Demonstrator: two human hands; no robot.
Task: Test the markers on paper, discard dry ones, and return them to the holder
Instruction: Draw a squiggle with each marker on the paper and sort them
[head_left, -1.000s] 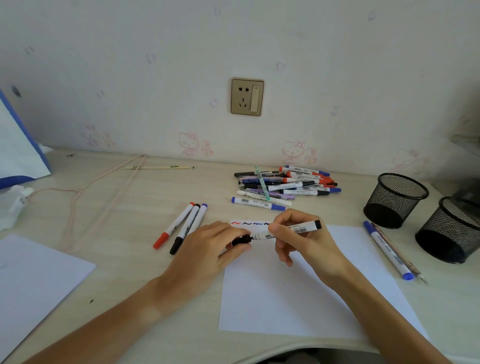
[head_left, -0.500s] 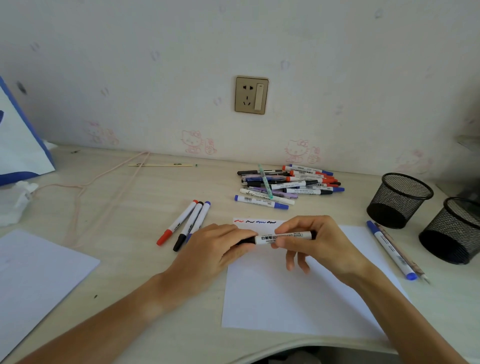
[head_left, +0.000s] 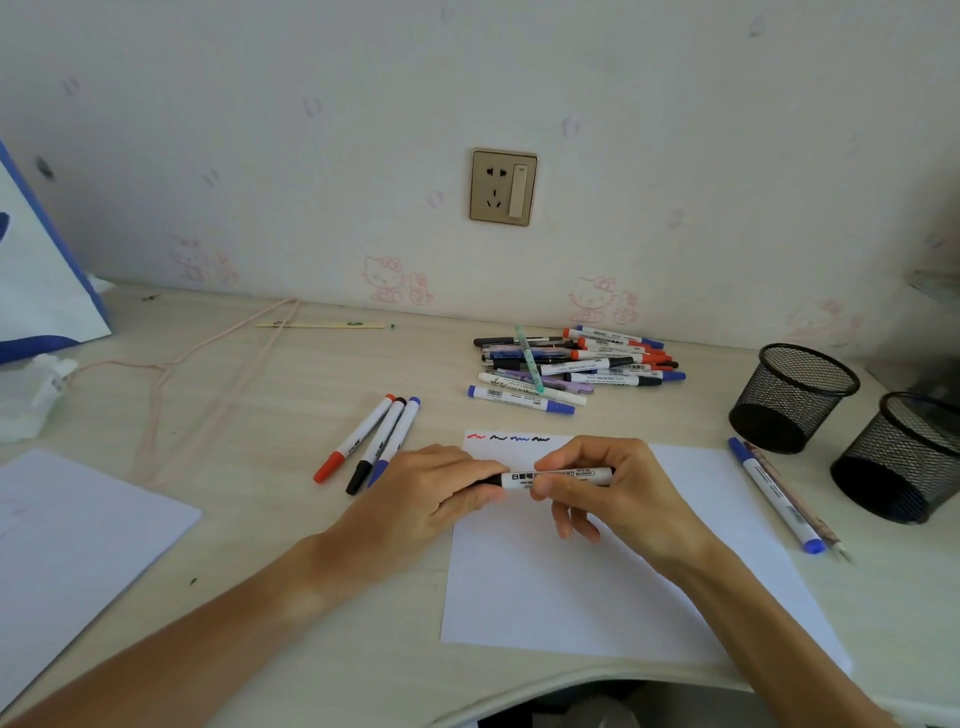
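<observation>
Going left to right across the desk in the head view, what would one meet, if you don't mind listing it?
Blank sheet → three loose markers → left hand → held marker → right hand → blue marker → mesh holders.

This looks like a home, most likely a child's bedroom or study corner. The wall is covered in pale wallpaper printed with pink cartoon cats along its lower edge, a domestic and childlike choice. A brass-coloured wall socket with a switch sits low, just above a light wood-grain desk with a rounded front edge. Stationery lies about: a loose pile of markers, two black mesh pen holders, sheets of white paper, and a blue-and-white paper bag leaning at the far left.
</observation>
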